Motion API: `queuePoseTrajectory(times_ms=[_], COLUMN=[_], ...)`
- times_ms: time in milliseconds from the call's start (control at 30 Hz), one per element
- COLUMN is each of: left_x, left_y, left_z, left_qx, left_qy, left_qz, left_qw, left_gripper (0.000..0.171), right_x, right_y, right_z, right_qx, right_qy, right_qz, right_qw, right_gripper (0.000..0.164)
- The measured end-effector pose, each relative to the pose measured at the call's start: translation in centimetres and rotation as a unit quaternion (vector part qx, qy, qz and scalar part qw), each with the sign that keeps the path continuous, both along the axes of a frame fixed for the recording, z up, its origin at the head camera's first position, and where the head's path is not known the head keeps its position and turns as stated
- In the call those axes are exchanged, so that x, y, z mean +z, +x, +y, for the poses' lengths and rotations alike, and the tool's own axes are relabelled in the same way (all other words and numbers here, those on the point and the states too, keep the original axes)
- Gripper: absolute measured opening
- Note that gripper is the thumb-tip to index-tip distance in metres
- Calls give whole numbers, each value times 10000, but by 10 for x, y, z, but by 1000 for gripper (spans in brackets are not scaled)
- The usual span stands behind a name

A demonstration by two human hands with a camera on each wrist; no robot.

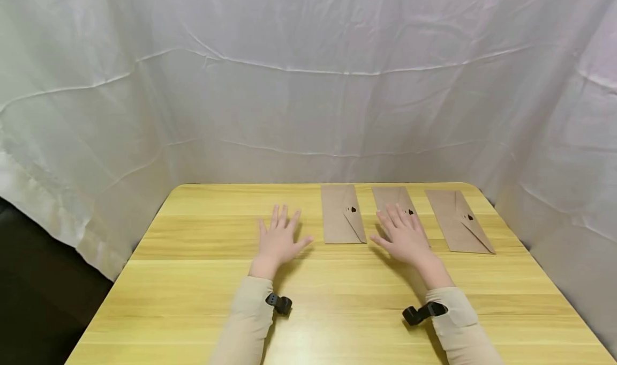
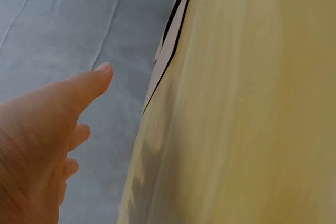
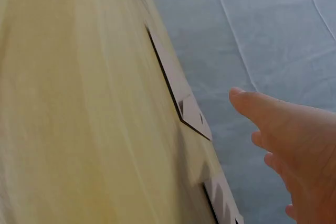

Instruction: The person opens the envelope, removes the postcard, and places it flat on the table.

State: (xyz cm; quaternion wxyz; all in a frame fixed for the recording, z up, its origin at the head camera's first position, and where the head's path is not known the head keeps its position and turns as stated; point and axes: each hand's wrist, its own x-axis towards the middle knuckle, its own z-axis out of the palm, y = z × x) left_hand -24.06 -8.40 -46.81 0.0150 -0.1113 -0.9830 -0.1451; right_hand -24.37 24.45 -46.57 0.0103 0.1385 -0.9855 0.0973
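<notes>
Three brown paper envelopes lie in a row on the right half of the table: a left envelope [image 1: 336,215], a middle envelope [image 1: 387,196] and a right envelope [image 1: 448,220]. Each has a flap and a small dark mark. My left hand [image 1: 279,241], fingers spread, hovers above bare wood to the left of the row, holding nothing. With fingers also spread, my right hand [image 1: 406,239] is held over the middle envelope and hides its lower part. In the right wrist view a gap shows between that hand and the envelopes below.
The wooden table [image 1: 193,300] has rounded far corners. A pale fabric curtain [image 1: 308,113] hangs behind it and along both sides. Something black [image 1: 43,284] shows at the lower left. Black wrist cameras sit on both sleeves.
</notes>
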Motion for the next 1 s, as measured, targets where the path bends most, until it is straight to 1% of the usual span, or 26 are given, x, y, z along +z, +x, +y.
queuePoseTrajectory(times_ms=[233,367,500,733,867,1000], left_x=[-6,-7,-7,-9,-9,-8], left_y=[6,11,15,19,18,16], left_z=[30,40,46,51,51,50], left_qx=[-626,-958,-1184,-1384,-1417,-1395], left_qy=[-47,-140,-301,-512,-539,-520], left_qz=[-137,-291,-522,-1054,-1170,-1186], left_qw=[9979,9949,9911,9834,9815,9817], left_gripper=[77,77,79,83,83,81], right_x=[-6,-7,-7,-8,-8,-7], right_y=[2,4,8,10,10,12], right_z=[-11,-18,-24,-31,-33,-37], right_qx=[561,732,859,970,1009,1066], right_qy=[-47,-240,-318,-119,-18,79], right_qz=[-29,-341,-644,-787,-771,-750], right_qw=[9984,9964,9937,9921,9919,9914], right_gripper=[72,68,66,68,68,69])
